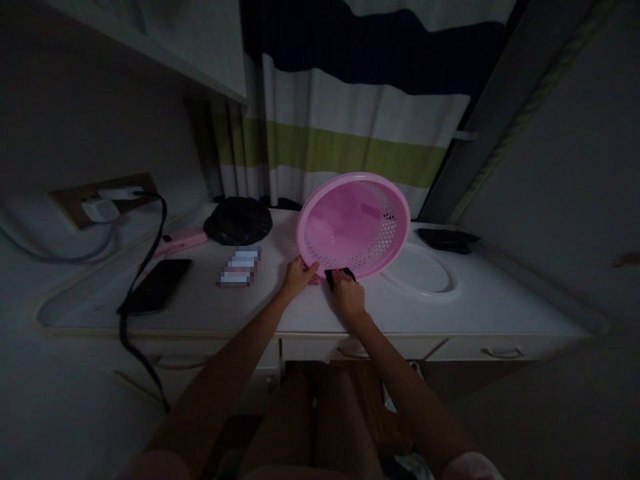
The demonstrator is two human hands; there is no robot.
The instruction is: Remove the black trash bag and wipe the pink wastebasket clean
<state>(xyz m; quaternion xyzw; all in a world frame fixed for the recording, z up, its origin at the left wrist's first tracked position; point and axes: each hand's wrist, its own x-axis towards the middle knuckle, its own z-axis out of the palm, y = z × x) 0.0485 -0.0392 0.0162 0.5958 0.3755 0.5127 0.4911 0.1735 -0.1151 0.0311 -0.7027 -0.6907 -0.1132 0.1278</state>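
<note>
A pink plastic basket (340,217) with perforated sides lies tilted on the white desk, its round mouth facing me. My left hand (299,277) grips the lower left of its rim, thumb on the near side. A small black cloth (330,279) is under the closed fingers of my right hand (347,293), pressed against the bottom of the rim. To the right, a white ring (453,283) rests flat on the desk, partly behind the basket. The basket's base and far side are hidden from me.
Left on the desk (280,313) are a black plastic bag (239,221), a lit phone (240,267), a pink case-like object (183,240) and a dark tablet or phone (159,287). A black cable (125,320) hangs from the wall socket. A flat black item (447,239) lies at the back right.
</note>
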